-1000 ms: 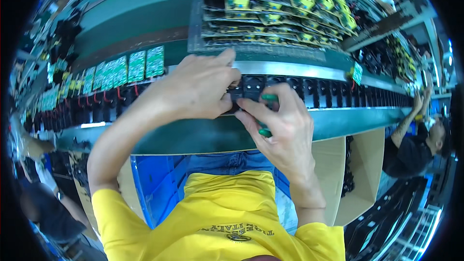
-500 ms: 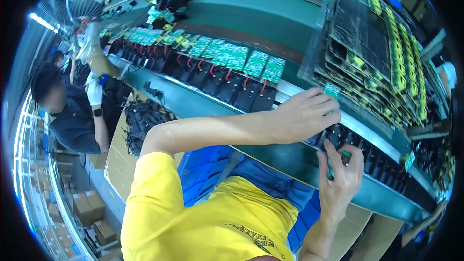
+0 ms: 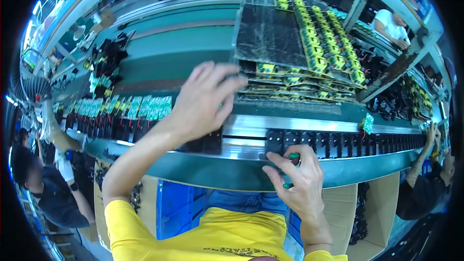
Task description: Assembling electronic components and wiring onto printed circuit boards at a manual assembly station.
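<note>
My left hand (image 3: 205,99) is raised over the far side of the metal rail (image 3: 241,122), its fingers spread and slightly blurred. Its fingertips are beside a stack of panels with yellow and green circuit parts (image 3: 290,84). My right hand (image 3: 303,180) is closed around a green-handled hand tool (image 3: 294,156), whose working end I cannot make out. The right index fingertip is at the near edge of the first black case (image 3: 274,141) in a row running right. To the left, green circuit boards (image 3: 152,107) with red wires are attached to black cases (image 3: 210,144), partly hidden by my left forearm.
A single green board (image 3: 368,123) stands up at the row's right part. Cardboard boxes (image 3: 338,208) and blue crates (image 3: 176,208) are below the bench edge (image 3: 227,176). Co-workers are on both sides. A metal post (image 3: 394,75) rises at the right.
The view has turned rightward. My left hand has left the black cases and small green board and risen toward the panel stack. My right hand keeps the green-handled tool beside the case row.
</note>
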Available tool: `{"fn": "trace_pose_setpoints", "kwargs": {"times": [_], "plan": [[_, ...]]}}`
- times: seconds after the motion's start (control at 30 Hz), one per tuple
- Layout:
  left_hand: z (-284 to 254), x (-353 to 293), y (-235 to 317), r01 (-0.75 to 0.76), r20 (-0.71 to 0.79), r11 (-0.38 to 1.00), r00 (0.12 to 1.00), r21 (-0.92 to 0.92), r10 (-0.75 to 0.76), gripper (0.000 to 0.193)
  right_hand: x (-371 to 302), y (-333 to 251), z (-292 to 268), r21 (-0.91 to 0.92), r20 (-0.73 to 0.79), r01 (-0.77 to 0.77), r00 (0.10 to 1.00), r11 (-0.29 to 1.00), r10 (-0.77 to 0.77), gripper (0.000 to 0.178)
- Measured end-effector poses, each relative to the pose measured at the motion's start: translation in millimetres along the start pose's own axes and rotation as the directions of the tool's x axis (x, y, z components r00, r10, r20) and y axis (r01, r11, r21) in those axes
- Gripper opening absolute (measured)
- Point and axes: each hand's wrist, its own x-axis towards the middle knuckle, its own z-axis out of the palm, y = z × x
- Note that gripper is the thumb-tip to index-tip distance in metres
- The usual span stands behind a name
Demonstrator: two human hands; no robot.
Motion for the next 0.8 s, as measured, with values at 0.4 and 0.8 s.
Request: {"fn": "trace_pose_setpoints", "kwargs": {"times": [0.4,0.8], "plan": [[176,285,-112,0.312,-0.167,0.91,0.947,0.273,-0.274,0.037,-7,19,-18,0.121,-0.025,-0.166,0.985,0.979,0.17,0.031],[72,196,-60,0.238,0.159,0.913,0.968,-0.33,-0.195,0.054,11,33,-29,0.27,-0.162,-0.216,0.95,0.938,0.265,0.045]]}}
